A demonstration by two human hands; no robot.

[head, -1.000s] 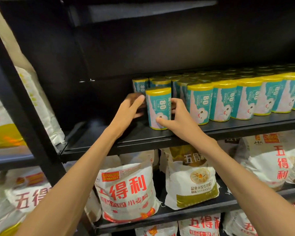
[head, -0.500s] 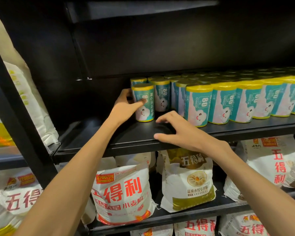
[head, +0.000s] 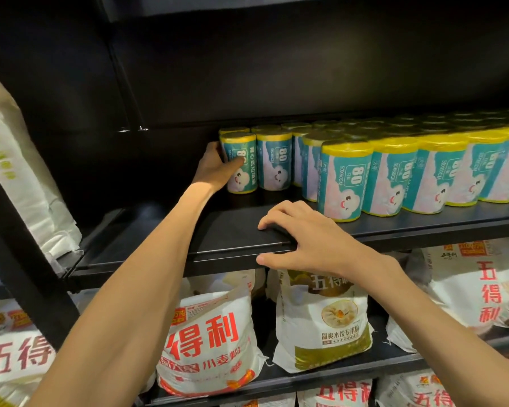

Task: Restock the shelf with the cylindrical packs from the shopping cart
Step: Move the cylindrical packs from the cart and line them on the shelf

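Observation:
Teal and white cylindrical packs with yellow tops stand in rows on the black shelf (head: 165, 239). The leftmost pack (head: 243, 168) stands upright deep on the shelf, next to another pack (head: 274, 164). My left hand (head: 215, 168) grips that leftmost pack from its left side, thumb across its front. My right hand (head: 303, 240) rests on the shelf's front edge, fingers on top and thumb under the lip, holding no pack. The front row of packs (head: 394, 177) runs off to the right. The shopping cart is out of view.
Bare shelf surface lies left of the packs up to a black upright post (head: 21, 259). White flour bags (head: 209, 345) with red lettering fill the lower shelves. A large white sack (head: 21, 177) leans on the neighbouring shelf at left.
My left hand has pushed the pack further back and left, into line with the rear packs. My right hand let go of it and dropped onto the shelf's front edge.

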